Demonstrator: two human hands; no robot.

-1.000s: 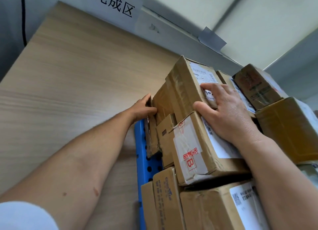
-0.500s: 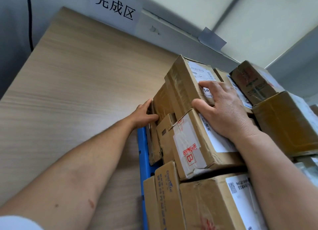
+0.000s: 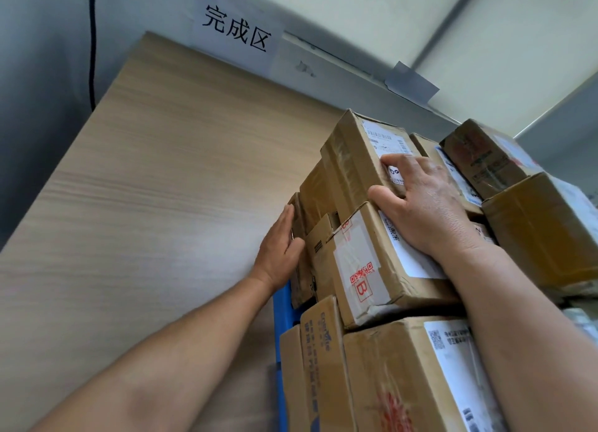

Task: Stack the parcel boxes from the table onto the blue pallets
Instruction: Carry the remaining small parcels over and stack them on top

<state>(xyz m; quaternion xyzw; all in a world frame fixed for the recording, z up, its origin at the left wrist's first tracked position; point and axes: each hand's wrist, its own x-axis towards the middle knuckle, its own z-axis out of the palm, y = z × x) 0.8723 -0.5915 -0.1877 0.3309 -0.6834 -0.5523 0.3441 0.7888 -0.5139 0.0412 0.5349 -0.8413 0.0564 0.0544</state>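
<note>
A stack of brown cardboard parcel boxes fills the right half of the view. My right hand (image 3: 424, 205) lies spread over two of them: the fingers reach onto the labelled upper box (image 3: 356, 160), and the palm rests on the taped box marked B (image 3: 365, 263). My left hand (image 3: 281, 250) presses flat, with straight fingers, against a thin upright box (image 3: 299, 270) on the stack's left side. A strip of the blue pallet (image 3: 281, 315) shows below that hand, beside the lower boxes (image 3: 388, 376).
A light wooden panel (image 3: 161, 205) stands close on the left of the stack. A paper sign with black characters (image 3: 236, 27) hangs on the grey wall above it. More boxes (image 3: 543, 231) crowd the right side.
My left hand has flattened against the thin side box and its fingers have straightened. My right hand stays on the two boxes. The view has shifted slightly.
</note>
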